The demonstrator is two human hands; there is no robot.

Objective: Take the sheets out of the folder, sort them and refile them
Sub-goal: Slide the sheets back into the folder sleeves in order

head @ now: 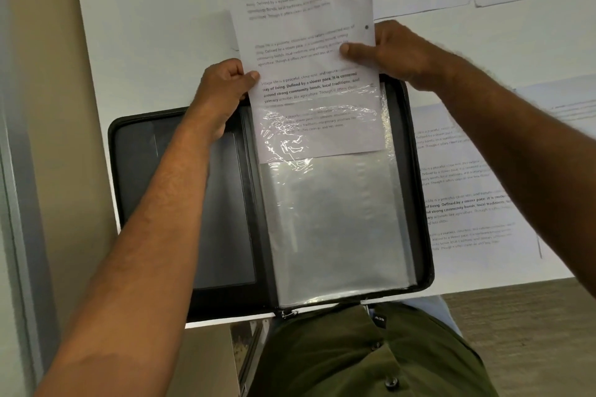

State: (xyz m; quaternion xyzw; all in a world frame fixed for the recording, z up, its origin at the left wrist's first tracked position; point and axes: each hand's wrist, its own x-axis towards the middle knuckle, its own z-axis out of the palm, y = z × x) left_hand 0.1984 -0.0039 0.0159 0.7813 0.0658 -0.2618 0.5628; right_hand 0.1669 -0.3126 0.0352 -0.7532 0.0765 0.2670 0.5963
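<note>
Both hands, L & R, pinch sheet edges above folder

You are looking down at what reads as an office or study room. A white desk fills most of the view, with printed text sheets laid out from 12 to 3 o'clock and a black zip folder of clear sleeves open at the centre. A plain beige wall runs along 9 o'clock, and grey-brown wood-look flooring shows at 4 o'clock.
</note>
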